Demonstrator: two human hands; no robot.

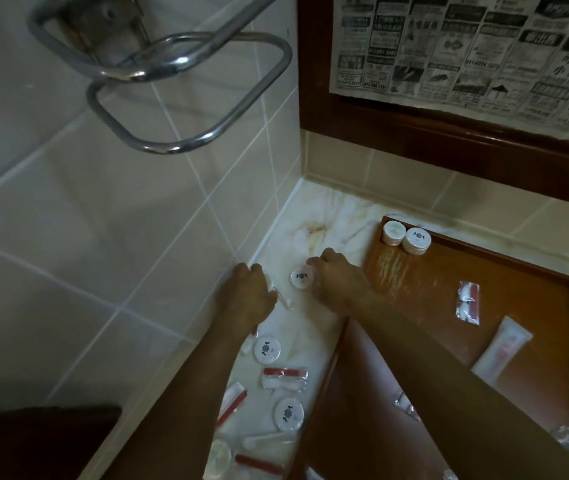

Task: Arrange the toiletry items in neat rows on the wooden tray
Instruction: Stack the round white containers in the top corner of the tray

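The wooden tray (536, 382) lies on the marble counter at the right. Two round white jars (416, 240) stand in its far left corner; a red-and-white sachet (469, 302) and a white tube (503, 349) lie further right on it. My right hand (336, 277) curls its fingers round a round white jar (301, 277) on the counter left of the tray. My left hand (250, 292) grips a thin clear-wrapped packet (283, 297) by the wall. More round soaps (267, 348), a red-and-white sachet (285, 377) and wrapped sticks lie on the counter nearer me.
A tiled wall (120, 237) runs along the counter's left edge. A chrome towel ring (186, 98) juts out above. A wood-framed panel covered with newspaper (466, 53) hangs behind the tray. Small clear packets (565, 438) lie at the tray's near right.
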